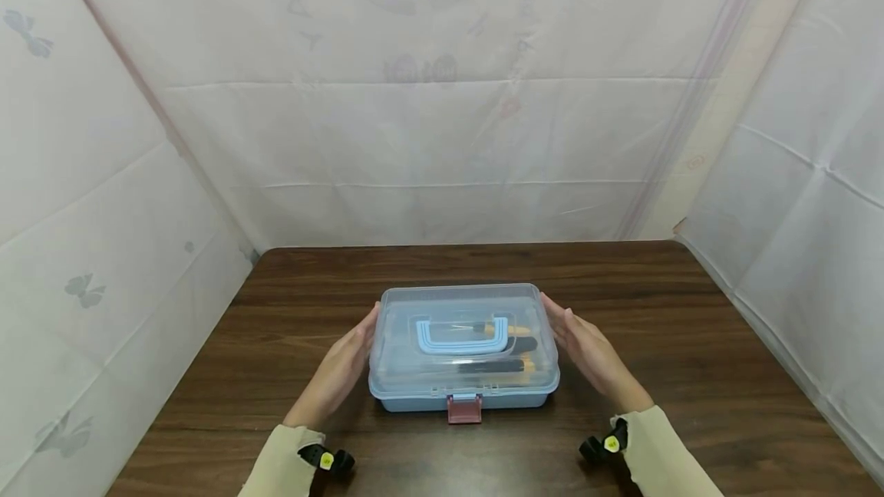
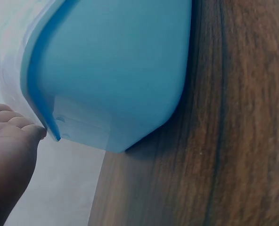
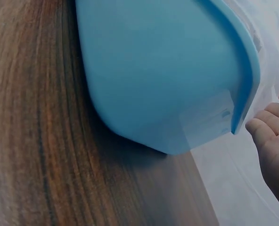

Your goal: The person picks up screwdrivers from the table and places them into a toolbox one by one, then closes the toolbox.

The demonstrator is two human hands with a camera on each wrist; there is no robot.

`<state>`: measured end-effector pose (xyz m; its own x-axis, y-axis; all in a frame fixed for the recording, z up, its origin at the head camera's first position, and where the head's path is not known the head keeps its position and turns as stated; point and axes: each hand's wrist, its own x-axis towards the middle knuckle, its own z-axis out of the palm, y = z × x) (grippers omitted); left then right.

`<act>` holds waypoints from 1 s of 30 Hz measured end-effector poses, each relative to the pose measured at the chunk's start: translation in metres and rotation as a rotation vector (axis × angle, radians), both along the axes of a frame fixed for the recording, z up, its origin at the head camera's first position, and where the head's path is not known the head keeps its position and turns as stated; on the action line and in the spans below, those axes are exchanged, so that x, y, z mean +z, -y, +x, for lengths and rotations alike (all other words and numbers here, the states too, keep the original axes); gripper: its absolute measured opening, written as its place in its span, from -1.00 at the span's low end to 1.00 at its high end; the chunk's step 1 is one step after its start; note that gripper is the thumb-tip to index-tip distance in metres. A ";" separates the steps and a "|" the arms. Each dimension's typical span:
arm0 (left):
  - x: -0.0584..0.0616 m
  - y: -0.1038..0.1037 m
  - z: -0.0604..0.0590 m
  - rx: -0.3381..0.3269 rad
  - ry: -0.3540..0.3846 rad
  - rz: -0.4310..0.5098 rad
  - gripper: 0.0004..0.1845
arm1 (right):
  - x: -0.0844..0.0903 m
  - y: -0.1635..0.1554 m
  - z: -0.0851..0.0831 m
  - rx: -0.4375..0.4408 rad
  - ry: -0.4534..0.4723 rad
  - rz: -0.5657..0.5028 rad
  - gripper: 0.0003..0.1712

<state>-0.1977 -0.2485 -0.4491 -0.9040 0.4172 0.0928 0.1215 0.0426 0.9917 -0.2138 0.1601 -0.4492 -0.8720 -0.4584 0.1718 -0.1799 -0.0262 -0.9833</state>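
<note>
A light-blue plastic storage box (image 1: 463, 403) with a clear lid (image 1: 442, 297) rests on the table, its lid down. A blue carry handle (image 1: 463, 347) lies folded on the lid, and a mauve latch (image 1: 465, 409) is at the front. Through the lid show several tools with dark and yellowish parts (image 1: 493, 366). My left hand (image 1: 343, 363) lies along the box's left side, fingers straight, fingertips right at the rim. On the right side, my right hand (image 1: 587, 347) mirrors it with straight fingers. Both wrist views show the blue side wall (image 2: 116, 61) with fingertips by the rim.
The dark brown wooden table (image 1: 311, 282) extends around the box on every side. White sheeting (image 1: 442, 136) hangs behind it and on both sides. Each wrist wears a black strap with a small camera (image 1: 328, 460) over a pale sleeve.
</note>
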 end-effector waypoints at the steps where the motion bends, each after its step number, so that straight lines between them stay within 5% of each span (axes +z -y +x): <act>1: -0.001 0.000 0.000 -0.004 -0.001 0.007 -0.35 | 0.000 0.000 0.000 -0.001 0.002 0.005 -0.31; 23: -0.009 -0.003 0.003 0.048 -0.037 0.065 -0.36 | -0.009 0.006 0.003 -0.033 -0.042 0.008 -0.32; 30: -0.012 -0.008 0.000 0.150 0.020 0.027 -0.34 | -0.008 0.006 0.003 -0.086 -0.012 0.076 -0.33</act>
